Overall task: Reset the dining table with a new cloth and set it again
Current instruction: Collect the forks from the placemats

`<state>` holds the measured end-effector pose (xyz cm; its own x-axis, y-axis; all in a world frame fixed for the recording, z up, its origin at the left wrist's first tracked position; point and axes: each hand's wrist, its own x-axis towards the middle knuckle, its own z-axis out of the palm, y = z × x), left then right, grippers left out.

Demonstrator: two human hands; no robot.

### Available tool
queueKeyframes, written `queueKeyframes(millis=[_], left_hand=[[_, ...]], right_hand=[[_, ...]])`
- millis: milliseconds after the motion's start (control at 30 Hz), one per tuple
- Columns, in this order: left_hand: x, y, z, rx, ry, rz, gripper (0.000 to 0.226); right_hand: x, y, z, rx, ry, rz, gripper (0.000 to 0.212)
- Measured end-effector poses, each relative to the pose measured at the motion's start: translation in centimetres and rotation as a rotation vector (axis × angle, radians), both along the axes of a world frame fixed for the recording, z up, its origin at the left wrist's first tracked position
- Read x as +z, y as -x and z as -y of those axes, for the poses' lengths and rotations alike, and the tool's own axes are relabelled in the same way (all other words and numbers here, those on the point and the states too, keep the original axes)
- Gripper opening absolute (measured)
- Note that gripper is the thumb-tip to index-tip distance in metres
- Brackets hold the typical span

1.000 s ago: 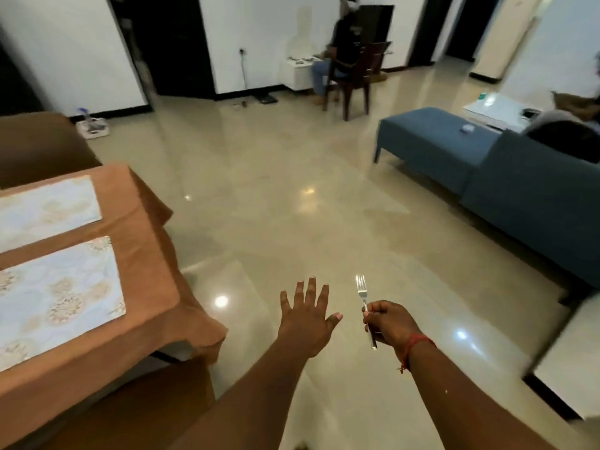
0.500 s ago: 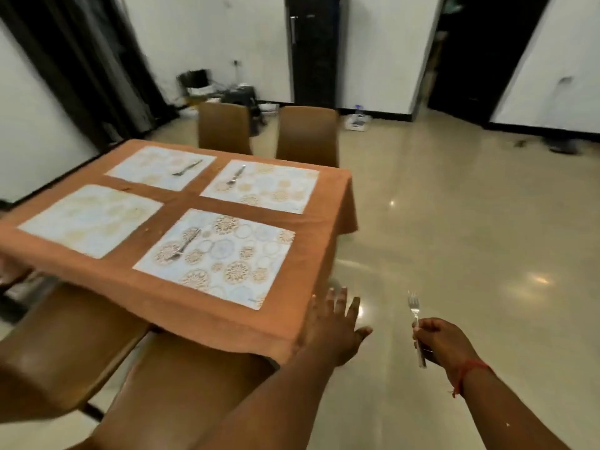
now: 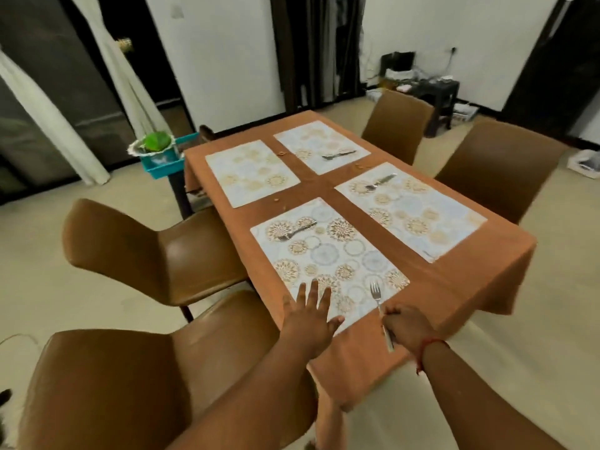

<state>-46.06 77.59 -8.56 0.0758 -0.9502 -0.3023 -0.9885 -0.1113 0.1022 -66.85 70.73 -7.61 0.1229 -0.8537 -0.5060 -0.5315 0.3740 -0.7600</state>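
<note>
An orange tablecloth [image 3: 454,287] covers the dining table, draped over its edges, and four pale placemats with round floral patterns lie on it in two rows. The right hand [image 3: 406,328] is curled round the handle of a fork [image 3: 376,295], tines pointing up and away, held above the near right corner of the nearest placemat [image 3: 328,258]; the handle's end sticks out below the fist, and a red thread is tied round that wrist. The left hand [image 3: 311,315] is spread flat with straight fingers and holds nothing; it sits over the near left edge of the same placemat, though whether it touches the mat or hovers just above it is hard to tell. A second fork [image 3: 297,230] lies at the far end of that mat. A fork [image 3: 380,181] lies at the far end of the right near placemat [image 3: 412,209], and another [image 3: 337,154] lies on the far right placemat [image 3: 319,146]. The far left placemat [image 3: 251,172] carries no cutlery that shows. A few small crumb-like bits dot the cloth between the mats. Brown chairs [image 3: 156,254] stand along both long sides of the table, and a teal tray with a green plant [image 3: 157,142] stands just beyond the far left corner.
</note>
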Motion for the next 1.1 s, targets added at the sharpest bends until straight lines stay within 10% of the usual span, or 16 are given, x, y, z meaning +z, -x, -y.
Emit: queueKeyframes(millis=[300, 800, 1100], left_hand=[[-2.3, -6.9, 7.1, 0.254, -0.075, -0.05, 0.078], [-4.9, -10.4, 11.6, 0.85, -0.149, -0.018, 0.074], [-4.9, -7.2, 12.3, 0.971, -0.128, -0.088, 0.074]], right_hand=[[-1.6, -10.1, 13.5, 0.325, 0.03, -0.138, 0.02], [-7.4, -26.5, 32.1, 1.339, 0.703, -0.459, 0.025], [-9.4, -27.9, 33.5, 1.434, 0.899, -0.506, 0.028]])
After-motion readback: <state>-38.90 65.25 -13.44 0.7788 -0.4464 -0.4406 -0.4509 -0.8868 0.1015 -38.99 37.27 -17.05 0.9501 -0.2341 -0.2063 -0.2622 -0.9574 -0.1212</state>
